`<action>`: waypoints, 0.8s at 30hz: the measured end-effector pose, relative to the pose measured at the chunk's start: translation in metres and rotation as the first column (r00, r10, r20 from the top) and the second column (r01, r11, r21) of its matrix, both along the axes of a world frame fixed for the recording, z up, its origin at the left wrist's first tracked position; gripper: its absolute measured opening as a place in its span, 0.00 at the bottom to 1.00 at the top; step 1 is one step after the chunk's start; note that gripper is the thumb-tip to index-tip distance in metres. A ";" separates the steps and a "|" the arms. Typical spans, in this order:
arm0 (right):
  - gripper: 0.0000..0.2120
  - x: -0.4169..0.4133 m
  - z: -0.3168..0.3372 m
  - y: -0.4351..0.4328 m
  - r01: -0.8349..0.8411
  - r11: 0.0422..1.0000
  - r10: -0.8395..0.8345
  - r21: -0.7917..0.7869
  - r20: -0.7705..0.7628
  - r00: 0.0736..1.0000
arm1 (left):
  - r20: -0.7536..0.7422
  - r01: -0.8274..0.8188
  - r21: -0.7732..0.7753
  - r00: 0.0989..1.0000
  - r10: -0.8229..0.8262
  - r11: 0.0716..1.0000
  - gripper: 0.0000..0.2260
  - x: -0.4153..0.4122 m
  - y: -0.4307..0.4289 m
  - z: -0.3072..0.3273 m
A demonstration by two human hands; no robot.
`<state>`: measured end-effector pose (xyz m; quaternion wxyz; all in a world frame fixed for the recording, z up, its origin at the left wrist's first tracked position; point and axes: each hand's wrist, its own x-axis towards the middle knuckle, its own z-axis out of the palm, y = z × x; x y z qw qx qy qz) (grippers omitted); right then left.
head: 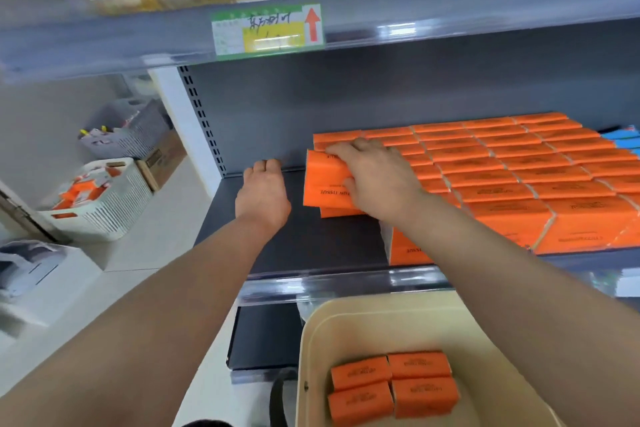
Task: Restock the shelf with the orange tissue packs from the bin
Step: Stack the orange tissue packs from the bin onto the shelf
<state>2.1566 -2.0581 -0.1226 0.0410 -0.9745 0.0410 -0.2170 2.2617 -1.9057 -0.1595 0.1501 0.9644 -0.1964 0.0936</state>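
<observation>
My right hand (pixel 374 177) grips an orange tissue pack (pixel 323 184), held tilted on top of another pack at the left end of the stocked rows on the dark shelf (pixel 311 243). Rows of orange tissue packs (pixel 519 170) fill the shelf's right part. My left hand (pixel 263 194) hovers over the bare left part of the shelf, fingers curled and holding nothing. Below, a cream bin (pixel 346 319) holds several orange packs (pixel 391 385).
An upper shelf edge with a green and yellow price label (pixel 266 29) runs overhead. Blue packs (pixel 623 137) lie at the far right of the shelf. White baskets (pixel 104 204) and a cardboard box (pixel 162 163) stand on the floor to the left.
</observation>
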 end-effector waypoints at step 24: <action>0.31 0.035 -0.052 0.027 0.096 0.979 -0.141 -0.180 -0.261 0.955 | -0.139 0.099 0.000 0.985 -0.098 0.995 0.24 -0.005 0.034 -0.030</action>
